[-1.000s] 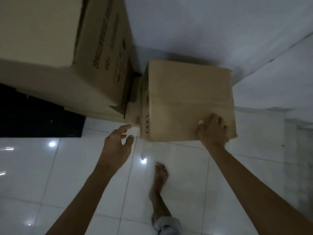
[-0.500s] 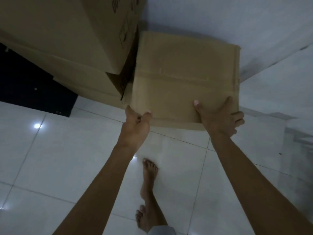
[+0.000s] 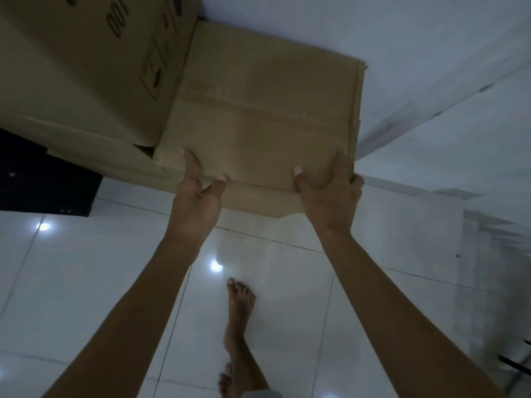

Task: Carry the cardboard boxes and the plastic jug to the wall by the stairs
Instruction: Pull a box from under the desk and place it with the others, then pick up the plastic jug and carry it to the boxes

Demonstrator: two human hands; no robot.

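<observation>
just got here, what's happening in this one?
A barefoot person stands on a glossy tiled floor, bent over a small cardboard box that sits against a white wall, beside a larger printed box. The right hand grips the small box's near right corner. The left hand is at the near left edge, fingers loosely curled, not clearly clamped. No jug is in view.
</observation>
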